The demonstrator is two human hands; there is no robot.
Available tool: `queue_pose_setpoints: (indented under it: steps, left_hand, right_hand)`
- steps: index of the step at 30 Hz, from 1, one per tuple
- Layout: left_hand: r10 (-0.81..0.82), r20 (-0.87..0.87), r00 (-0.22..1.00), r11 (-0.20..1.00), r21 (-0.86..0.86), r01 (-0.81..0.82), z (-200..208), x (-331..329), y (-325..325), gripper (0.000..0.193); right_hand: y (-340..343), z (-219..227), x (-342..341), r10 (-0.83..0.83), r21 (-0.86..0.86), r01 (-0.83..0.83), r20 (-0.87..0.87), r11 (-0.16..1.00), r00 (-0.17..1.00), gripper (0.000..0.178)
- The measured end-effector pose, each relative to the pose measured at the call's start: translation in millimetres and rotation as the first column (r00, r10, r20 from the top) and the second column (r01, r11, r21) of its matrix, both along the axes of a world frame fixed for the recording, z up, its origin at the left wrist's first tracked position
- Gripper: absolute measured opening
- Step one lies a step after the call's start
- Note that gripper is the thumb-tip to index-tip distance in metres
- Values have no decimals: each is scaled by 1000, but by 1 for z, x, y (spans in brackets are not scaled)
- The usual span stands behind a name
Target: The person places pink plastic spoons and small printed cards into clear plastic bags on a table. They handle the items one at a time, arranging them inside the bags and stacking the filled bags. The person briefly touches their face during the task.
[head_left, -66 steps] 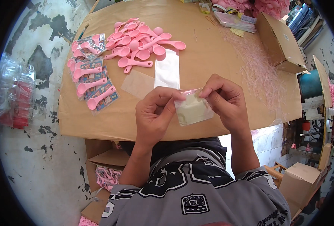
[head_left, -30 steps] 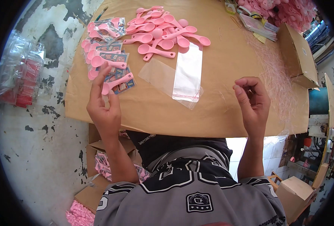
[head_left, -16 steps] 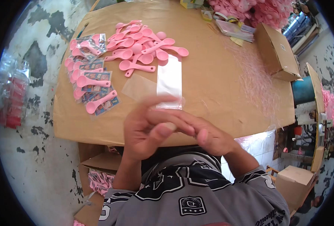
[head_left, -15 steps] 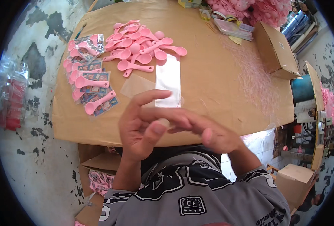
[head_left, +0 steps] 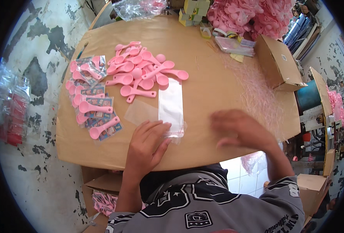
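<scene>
Wall [head_left: 51, 167] on the left is pretty beat up, paint flaking off all over. Other side's got a cardboard box [head_left: 277, 64] beside some messy stringy strands [head_left: 257, 93], plus a teal cylinder [head_left: 309, 95] and long rolls [head_left: 302, 31] further right.

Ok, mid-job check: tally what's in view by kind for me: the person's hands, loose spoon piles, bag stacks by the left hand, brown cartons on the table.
Hands: 2 (left hand, right hand)
Spoon pile: 1
Bag stack: 1
Carton: 1
Total: 5
</scene>
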State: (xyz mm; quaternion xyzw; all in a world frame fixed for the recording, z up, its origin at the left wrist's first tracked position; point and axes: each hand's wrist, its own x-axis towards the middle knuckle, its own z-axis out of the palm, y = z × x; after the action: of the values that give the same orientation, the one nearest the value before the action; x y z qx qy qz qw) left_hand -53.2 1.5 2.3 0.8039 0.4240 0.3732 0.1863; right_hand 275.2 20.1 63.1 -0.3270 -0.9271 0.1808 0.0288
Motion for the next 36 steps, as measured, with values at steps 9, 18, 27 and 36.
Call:
queue_pose_setpoints:
  steps: [9,18,27,36]
  left_hand:
    - [91,31,995,996,-25,-90,-6,2,-9,36]
    - [162,77,984,987,-5,-162,1,15,-29,32]
    - [200,145,969,980,-39,-197,-13,20,-37,28]
    - [182,168,969,983,-41,-178,-16,18,-34,26]
  right_hand:
    - [141,116,12,-631,-557,447,-190,700,752,45]
    - [346,65,-36,-363,820,483,-368,307,856,43]
    - [411,20,-60,-460,848,497,-374,182,806,50]
    - [385,56,-16,-192,804,560,-528,200,827,29]
